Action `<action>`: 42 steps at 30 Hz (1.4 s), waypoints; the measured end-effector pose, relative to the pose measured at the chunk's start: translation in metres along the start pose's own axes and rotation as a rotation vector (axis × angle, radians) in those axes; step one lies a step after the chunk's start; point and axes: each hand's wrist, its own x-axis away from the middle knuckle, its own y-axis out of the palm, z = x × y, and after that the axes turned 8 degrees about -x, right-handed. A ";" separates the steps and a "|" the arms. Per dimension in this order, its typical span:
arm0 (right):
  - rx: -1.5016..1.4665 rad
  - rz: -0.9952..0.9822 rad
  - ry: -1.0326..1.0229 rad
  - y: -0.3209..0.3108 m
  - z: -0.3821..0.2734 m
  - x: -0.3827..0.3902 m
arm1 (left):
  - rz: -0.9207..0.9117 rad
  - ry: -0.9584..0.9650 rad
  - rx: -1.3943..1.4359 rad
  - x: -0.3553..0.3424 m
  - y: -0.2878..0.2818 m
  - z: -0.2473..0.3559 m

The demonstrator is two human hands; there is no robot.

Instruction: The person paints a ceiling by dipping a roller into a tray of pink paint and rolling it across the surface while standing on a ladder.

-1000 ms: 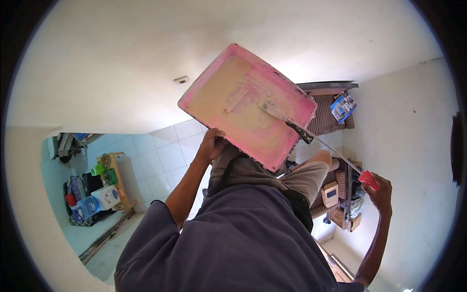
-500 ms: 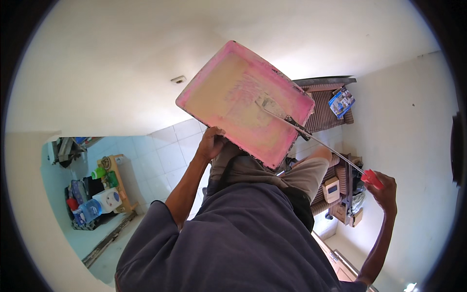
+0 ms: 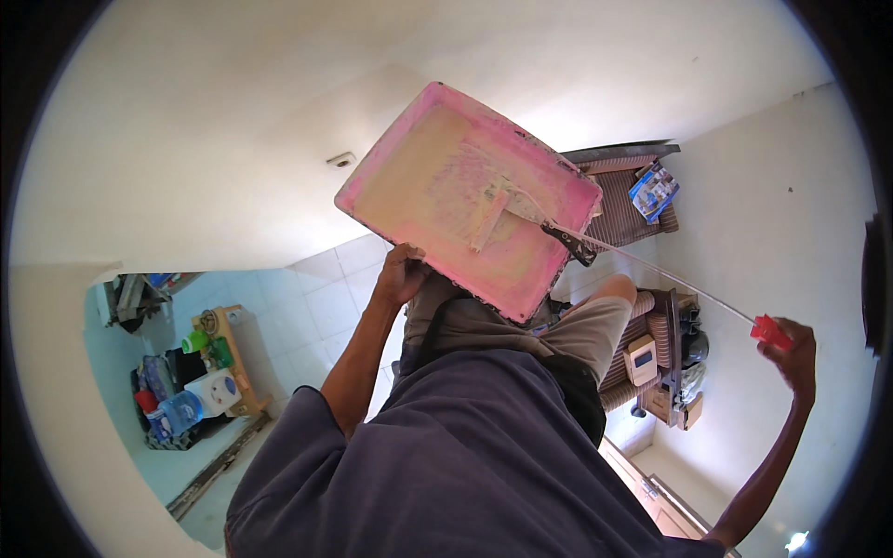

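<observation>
1. The pink tray (image 3: 419, 191) sits just above the middle of the view, toward 12 o'clock, turned cornerwise, with pale, creamy paint spread over its base and streaks of pink showing through.
2. The left hand (image 3: 402, 276) grasps the tray's edge between 7 and 8 o'clock from the tray's middle, thumb over the rim (the fingers beneath are hidden).
3. The right hand (image 3: 791, 353), out near 4 o'clock from the tray, is clenched around the red handle of the roller (image 3: 488, 221).
4. The roller's thin rod runs from that handle to its pale head, which lies within the tray near its middle.
5. A scraper (image 3: 569, 242) lies in the tray too, its black handle reaching across the rim toward 4 o'clock; the rod passes over it in view, but I cannot tell whether they touch.
6. Toward 2 o'clock from the view's middle, a magazine (image 3: 654, 193) rests on a striped chair (image 3: 609, 209).
7. At 4 o'clock there is a box (image 3: 640, 361); at 8 o'clock, a white dispenser (image 3: 214, 392); at 6 o'clock, the person's dark shirt (image 3: 446, 456).
</observation>
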 end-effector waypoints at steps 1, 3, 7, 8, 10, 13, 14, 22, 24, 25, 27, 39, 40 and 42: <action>0.010 0.000 -0.045 -0.002 -0.004 -0.006 | 0.004 0.000 0.003 0.000 0.004 0.001; 0.061 -0.028 -0.082 -0.012 -0.007 -0.024 | 0.017 0.005 0.008 0.003 0.010 0.003; 0.237 -0.018 -0.152 -0.045 -0.008 -0.076 | -0.161 0.016 0.050 -0.003 -0.017 0.002; 0.269 -0.036 -0.163 -0.057 -0.003 -0.093 | -0.098 -0.008 -0.001 -0.002 0.002 0.007; 0.304 -0.004 -0.231 -0.080 -0.003 -0.119 | -0.029 -0.023 -0.047 -0.002 0.010 0.009; 0.374 0.092 -0.338 -0.105 -0.008 -0.150 | -0.026 -0.027 -0.063 -0.008 0.006 0.007; 0.359 0.038 -0.338 -0.096 -0.018 -0.174 | -0.005 -0.013 -0.083 0.001 0.010 0.012; 0.211 -0.019 -0.190 -0.026 -0.057 -0.180 | 0.040 -0.029 -0.101 0.001 0.020 0.015; 0.186 -0.007 -0.274 -0.002 -0.044 -0.170 | 0.062 -0.032 -0.097 0.006 0.033 0.021; 0.215 -0.067 -0.261 0.009 -0.045 -0.164 | 0.032 -0.021 -0.070 0.006 0.028 0.020; 0.234 -0.138 -0.244 0.032 -0.041 -0.150 | -0.033 0.012 -0.017 0.006 0.013 0.016; -0.450 0.279 -0.166 0.188 0.028 -0.030 | 0.105 -0.061 0.049 0.006 0.014 0.013; -0.489 0.380 -0.203 0.198 0.021 -0.027 | 0.120 -0.072 0.066 0.009 0.022 0.017; -0.623 0.452 -0.123 0.209 -0.001 -0.029 | 0.107 -0.077 0.114 0.007 0.017 0.018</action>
